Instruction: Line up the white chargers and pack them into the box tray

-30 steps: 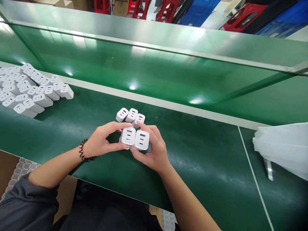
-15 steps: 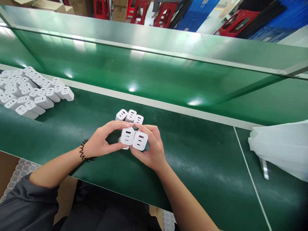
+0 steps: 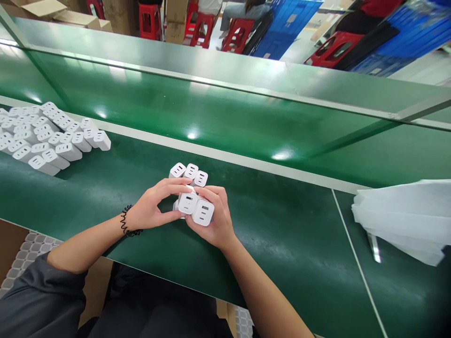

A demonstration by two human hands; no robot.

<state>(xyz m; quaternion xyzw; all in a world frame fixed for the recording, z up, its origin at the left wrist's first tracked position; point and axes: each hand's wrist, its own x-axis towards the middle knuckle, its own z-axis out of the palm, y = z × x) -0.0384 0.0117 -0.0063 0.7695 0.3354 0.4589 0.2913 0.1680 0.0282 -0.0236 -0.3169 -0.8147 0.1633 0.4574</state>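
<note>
My left hand is closed around a white charger, thumb below and fingers above. Against it sits a second white charger, which my right hand grips from the right. Both show their port faces, with slots, toward me. Just beyond my fingertips stand three more white chargers on the green work surface. Another white piece is partly hidden behind the held pair.
A large group of white chargers stands at the left. White sheeting lies at the right. Behind the green bench runs a raised barrier; beyond are red stools, blue crates, cardboard boxes and seated people.
The view has shifted slightly. Both hands still hold the two chargers, now set a little closer together, with the right hand slightly further left.
</note>
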